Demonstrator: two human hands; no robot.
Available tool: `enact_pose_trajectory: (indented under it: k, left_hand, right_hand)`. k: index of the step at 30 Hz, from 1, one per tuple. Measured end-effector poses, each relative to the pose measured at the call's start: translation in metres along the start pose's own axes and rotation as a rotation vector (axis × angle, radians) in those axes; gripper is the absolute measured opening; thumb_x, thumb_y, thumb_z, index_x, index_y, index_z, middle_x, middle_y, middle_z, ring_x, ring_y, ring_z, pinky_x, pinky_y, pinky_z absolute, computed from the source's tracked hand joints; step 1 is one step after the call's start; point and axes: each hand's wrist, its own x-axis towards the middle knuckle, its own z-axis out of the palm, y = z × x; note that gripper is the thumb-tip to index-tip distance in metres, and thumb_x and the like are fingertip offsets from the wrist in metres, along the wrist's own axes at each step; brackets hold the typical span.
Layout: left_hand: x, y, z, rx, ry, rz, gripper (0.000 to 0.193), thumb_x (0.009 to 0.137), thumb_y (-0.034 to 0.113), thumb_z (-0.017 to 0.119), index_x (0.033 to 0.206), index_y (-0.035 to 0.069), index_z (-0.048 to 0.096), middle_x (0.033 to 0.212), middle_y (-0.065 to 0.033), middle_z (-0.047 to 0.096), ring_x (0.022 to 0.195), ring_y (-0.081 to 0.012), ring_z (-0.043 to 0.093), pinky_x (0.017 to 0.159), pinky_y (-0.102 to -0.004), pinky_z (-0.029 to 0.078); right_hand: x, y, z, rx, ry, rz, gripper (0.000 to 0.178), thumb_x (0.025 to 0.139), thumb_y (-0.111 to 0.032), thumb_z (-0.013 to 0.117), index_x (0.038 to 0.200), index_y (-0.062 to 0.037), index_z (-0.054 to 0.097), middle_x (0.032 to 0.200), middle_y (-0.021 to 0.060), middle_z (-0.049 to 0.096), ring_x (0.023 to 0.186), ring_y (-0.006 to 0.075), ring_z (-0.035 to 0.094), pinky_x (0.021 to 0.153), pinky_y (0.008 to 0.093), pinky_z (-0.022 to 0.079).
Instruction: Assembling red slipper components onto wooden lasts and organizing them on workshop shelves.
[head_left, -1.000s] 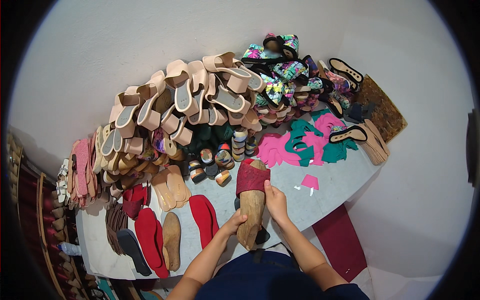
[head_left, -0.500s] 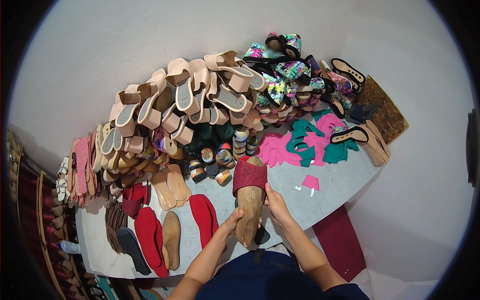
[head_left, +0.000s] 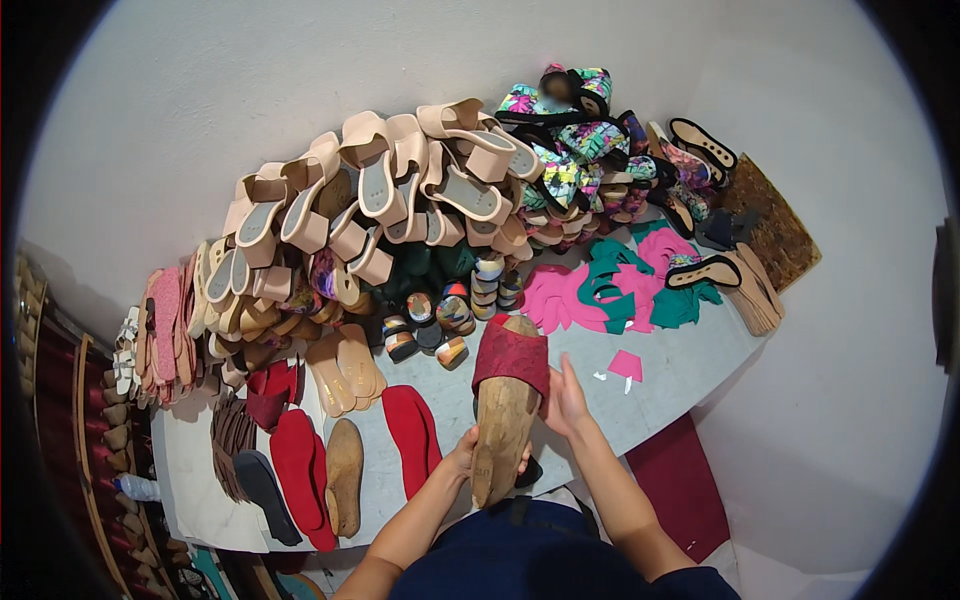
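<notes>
A wooden shoe last with a dark red patterned strap around its front part is held up in front of me, its toe end pointing away. My left hand wraps its lower part from beneath; fingertips show at the far side. Beside the strap's right edge is my right hand, fingers stretched out; whether it touches the strap I cannot tell. On the table to the left lie a second wooden last, red sole pieces on its left, more red soles on its right, and a dark sole.
Behind are piles of beige heeled sandals and colourful patterned sandals. Small striped heels, pink and green cut pieces and tan insoles lie on the grey table. Walls stand behind and right; lasts fill a rack at far left.
My right hand has loosened from the last and its fingers have straightened beside the strap. The last has shifted slightly right and nearer, still in my left hand.
</notes>
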Motion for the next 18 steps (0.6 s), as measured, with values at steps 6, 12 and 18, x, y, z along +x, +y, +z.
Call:
enact_pose_trajectory:
  k: [6, 12, 18]
  left_hand:
    - [0.008, -0.007, 0.016, -0.112, -0.107, -0.086, 0.086, 0.063, 0.066, 0.054, 0.116, -0.001, 0.038, 0.096, -0.0169, 0.049, 0.084, -0.0243, 0.054, 0.074, -0.0327, 0.045]
    - [0.008, -0.007, 0.023, -0.043, -0.005, -0.128, 0.088, 0.058, 0.064, 0.061, 0.117, 0.003, 0.036, 0.091, -0.0169, 0.049, 0.079, -0.0273, 0.054, 0.066, -0.0329, 0.047]
    - [0.009, -0.007, 0.019, 0.053, 0.026, -0.13, 0.089, 0.057, 0.065, 0.06, 0.116, 0.003, 0.037, 0.091, -0.0178, 0.051, 0.078, -0.0265, 0.055, 0.066, -0.0341, 0.046]
  right_hand:
    - [0.034, 0.01, -0.005, 0.247, -0.279, 0.108, 0.045, 0.087, -0.035, 0.035, 0.118, -0.0028, 0.038, 0.114, 0.0178, 0.048, 0.099, 0.0277, 0.052, 0.083, 0.0388, 0.043]
    - [0.036, 0.006, -0.021, 0.11, -0.467, 0.064, 0.046, 0.084, -0.037, 0.043, 0.116, -0.004, 0.04, 0.112, 0.0217, 0.048, 0.098, 0.0304, 0.052, 0.08, 0.0398, 0.045]
    - [0.04, 0.01, -0.022, 0.332, -0.573, 0.163, 0.05, 0.083, -0.038, 0.043, 0.114, 0.0017, 0.041, 0.111, 0.0204, 0.048, 0.1, 0.0303, 0.051, 0.082, 0.038, 0.044]
